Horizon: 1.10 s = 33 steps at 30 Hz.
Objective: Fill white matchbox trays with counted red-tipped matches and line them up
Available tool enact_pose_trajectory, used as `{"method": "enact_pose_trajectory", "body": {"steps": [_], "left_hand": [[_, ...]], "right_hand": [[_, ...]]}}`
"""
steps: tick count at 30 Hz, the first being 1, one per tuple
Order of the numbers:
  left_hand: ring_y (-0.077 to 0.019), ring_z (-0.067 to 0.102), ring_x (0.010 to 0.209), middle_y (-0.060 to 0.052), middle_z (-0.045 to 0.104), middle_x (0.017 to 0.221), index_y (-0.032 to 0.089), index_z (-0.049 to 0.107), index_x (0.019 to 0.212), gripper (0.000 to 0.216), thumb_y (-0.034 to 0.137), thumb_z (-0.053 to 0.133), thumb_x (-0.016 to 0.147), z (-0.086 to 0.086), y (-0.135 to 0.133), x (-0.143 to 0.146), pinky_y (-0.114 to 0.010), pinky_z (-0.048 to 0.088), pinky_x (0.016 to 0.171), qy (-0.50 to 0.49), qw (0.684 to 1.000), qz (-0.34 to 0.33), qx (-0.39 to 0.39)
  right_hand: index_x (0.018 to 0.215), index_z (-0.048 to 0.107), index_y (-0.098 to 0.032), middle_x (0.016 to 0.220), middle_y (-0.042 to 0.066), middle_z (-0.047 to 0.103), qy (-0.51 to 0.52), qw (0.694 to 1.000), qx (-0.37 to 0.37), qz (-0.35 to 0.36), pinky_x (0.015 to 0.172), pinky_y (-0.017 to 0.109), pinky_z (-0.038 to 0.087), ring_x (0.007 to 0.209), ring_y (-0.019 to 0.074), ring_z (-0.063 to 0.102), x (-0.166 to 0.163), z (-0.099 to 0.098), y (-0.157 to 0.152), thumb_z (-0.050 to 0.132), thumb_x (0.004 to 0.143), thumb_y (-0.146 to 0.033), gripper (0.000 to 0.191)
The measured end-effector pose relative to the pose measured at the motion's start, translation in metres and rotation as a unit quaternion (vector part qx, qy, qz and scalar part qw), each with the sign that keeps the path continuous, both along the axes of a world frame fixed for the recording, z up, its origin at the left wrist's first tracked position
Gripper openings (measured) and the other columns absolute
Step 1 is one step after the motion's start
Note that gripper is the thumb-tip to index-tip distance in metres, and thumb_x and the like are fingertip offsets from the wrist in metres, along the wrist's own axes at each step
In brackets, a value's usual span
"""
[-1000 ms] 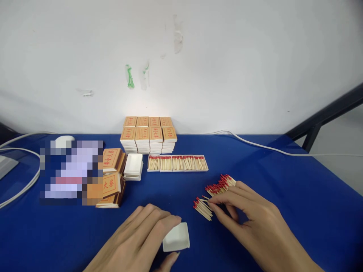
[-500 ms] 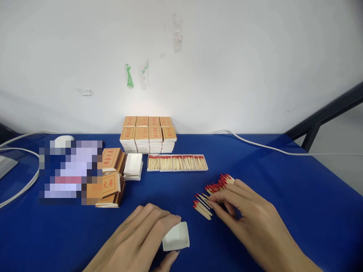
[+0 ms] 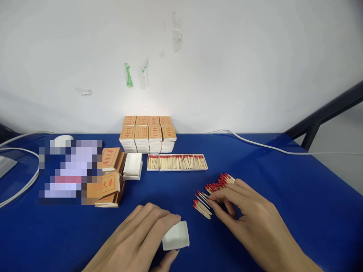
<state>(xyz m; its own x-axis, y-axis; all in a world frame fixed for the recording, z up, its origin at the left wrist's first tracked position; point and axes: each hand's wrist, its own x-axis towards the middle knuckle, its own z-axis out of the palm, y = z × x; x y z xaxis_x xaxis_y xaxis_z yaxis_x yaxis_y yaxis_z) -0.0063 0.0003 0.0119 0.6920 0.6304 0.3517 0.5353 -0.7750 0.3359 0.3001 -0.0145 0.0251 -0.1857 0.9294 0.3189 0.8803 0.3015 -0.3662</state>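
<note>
An empty white matchbox tray (image 3: 177, 238) rests on the blue table at the front. My left hand (image 3: 138, 234) grips it by its left side, index finger at the far edge and thumb at the near edge. To the right, my right hand (image 3: 246, 211) has thumb and forefinger pinched at the wooden ends of some matches. Its fingers cover part of the pile of red-tipped matches (image 3: 217, 187). A small group of loose matches (image 3: 202, 209) lies just left of that hand, heads toward the upper left.
Several tray-loads of matches (image 3: 177, 162) form a row beyond my hands. Behind them stand stacked closed matchboxes (image 3: 147, 134). Empty white trays (image 3: 132, 166) and matchbox sleeves (image 3: 112, 183) sit at left, beside a blurred-out object (image 3: 76, 166). A white cable (image 3: 255, 146) crosses the back right.
One or two matches by my right fingertips have shifted slightly toward the upper left. My left hand and the tray stay in place.
</note>
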Motion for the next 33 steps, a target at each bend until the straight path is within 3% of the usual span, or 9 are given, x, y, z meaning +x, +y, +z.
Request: {"method": "enact_pose_trajectory", "body": {"steps": [14,20,25,33], "left_hand": [[-0.0243,0.085,0.11,-0.004,0.083,0.125,0.027,0.062,0.145,0.042,0.016,0.067,0.105,0.003,0.002,0.002,-0.041,0.072,0.103,-0.012,1.0,-0.02,-0.019],[-0.0239,0.084,0.109,-0.005,0.082,0.124,0.026,0.062,0.144,0.038,0.017,0.065,0.107,0.007,0.002,0.003,-0.041,0.072,0.102,-0.009,1.0,-0.019,-0.011],[-0.0224,0.084,0.104,-0.005,0.082,0.119,0.024,0.065,0.139,0.03,0.019,0.063,0.11,0.009,0.001,0.004,-0.034,0.072,0.096,-0.027,1.0,-0.016,-0.001],[-0.0222,0.081,0.108,-0.006,0.079,0.124,0.027,0.065,0.143,0.041,0.013,0.069,0.105,0.008,-0.002,0.001,-0.034,0.07,0.1,-0.044,0.998,-0.012,-0.039]], "right_hand": [[0.098,0.077,-0.029,0.074,-0.002,0.063,0.036,0.997,-0.063,0.014,0.058,0.031,0.049,0.068,0.0177,0.063,0.001,-0.003,-0.004,0.066,0.109,-0.021,0.017],[0.107,0.077,-0.03,0.074,-0.004,0.061,0.059,0.997,-0.055,0.005,0.06,0.031,0.05,0.065,0.0157,0.06,-0.006,-0.002,-0.006,0.071,0.113,-0.041,0.014],[0.116,0.075,-0.03,0.074,-0.006,0.06,0.05,0.997,-0.052,0.012,0.065,0.032,0.053,0.064,0.0148,0.061,-0.01,-0.004,-0.008,0.073,0.112,-0.038,0.009],[0.118,0.074,-0.03,0.075,-0.005,0.06,0.046,0.998,-0.05,0.004,0.065,0.032,0.053,0.065,0.0153,0.061,-0.01,-0.006,-0.007,0.071,0.113,-0.039,0.011]]}}
